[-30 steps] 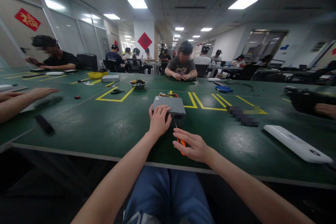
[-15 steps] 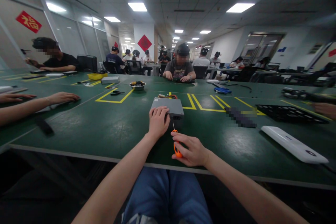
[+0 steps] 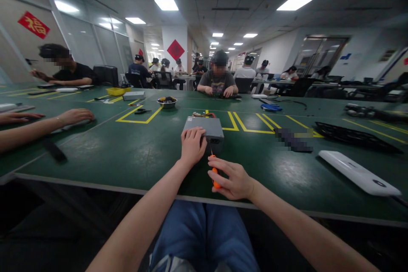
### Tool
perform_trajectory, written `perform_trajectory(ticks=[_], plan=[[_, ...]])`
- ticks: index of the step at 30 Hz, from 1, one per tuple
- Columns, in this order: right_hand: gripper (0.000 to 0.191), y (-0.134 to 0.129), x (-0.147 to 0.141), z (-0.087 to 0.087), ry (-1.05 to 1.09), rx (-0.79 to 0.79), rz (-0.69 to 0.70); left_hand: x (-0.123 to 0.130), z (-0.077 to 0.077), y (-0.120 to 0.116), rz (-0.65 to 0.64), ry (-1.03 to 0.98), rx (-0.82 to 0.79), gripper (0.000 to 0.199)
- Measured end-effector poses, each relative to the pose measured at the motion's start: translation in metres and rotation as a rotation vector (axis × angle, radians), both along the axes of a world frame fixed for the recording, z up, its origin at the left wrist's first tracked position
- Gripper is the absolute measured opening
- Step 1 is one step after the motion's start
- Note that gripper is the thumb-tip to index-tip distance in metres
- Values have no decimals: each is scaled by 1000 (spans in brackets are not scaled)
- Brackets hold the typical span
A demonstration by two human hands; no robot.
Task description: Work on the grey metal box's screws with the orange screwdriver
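A grey metal computer power supply lies on the green table in front of me, its socket end facing me and its bundle of wires at the far side. My left hand grips its near left part, fingers over the top. In my right hand is a screwdriver with an orange handle, held between thumb and fingers. Its thin shaft points up at the near face of the power supply, below the socket. Whether the tip sits in a screw is too small to tell.
A metal bowl of dark and yellow items stands beyond, left of the power supply. To the right lie a white device and a black slotted panel. A co-worker's hand rests at left; another person sits opposite.
The screwdriver and my right hand have shifted very slightly; my left hand stays on the power supply. At far right the black panel has tilted, and a co-worker's hand has left view.
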State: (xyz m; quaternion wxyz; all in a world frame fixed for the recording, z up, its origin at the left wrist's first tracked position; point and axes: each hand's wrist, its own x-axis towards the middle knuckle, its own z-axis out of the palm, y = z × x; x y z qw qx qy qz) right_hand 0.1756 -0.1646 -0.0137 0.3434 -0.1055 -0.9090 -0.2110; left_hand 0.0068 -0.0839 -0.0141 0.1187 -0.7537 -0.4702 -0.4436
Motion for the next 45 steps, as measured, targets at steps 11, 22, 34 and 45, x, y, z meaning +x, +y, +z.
perform_trajectory(ticks=[11, 22, 34, 45], plan=[[40, 0, 1, 0, -19, -90, 21, 0, 0, 0, -1, 9, 0, 23], [39, 4, 0, -5, 67, -124, 49, 0, -1, 0, -4, 11, 13, 23], [40, 4, -1, -6, 70, -85, 41, 0, -1, 1, 5, 12, 26, 22], [38, 2, 1, -3, 1, -38, 9, 0, -1, 1, -3, 6, 31, 22]])
